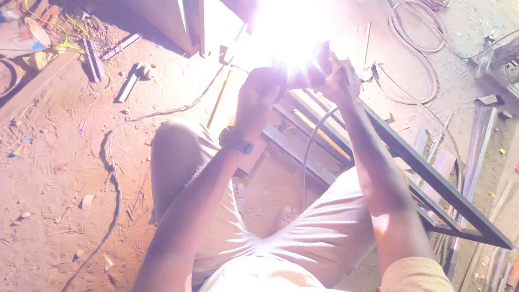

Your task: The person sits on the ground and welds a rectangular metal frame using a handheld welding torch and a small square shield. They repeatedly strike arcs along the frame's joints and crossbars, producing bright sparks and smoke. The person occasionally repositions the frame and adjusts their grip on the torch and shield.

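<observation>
- Seen from above, a person crouches on a dirt floor (59, 162), knees in pale shorts filling the lower middle of the frame.
- Both hands meet at upper centre, beside a blinding white glare (286, 27).
- The left hand (259, 94), a dark watch (236, 141) on its wrist, is closed around a dark handle; the glare hides what kind.
- The right hand (338, 78) is curled shut around the same handle; a thin cable (308, 157) hangs down from it.
- A dark metal frame (432, 178) runs from the hands to the lower right.
- Welding appears to be under way; the next move likely calls for steady hands along the joint.
- Loose cables (416, 70) coil at upper right.
</observation>
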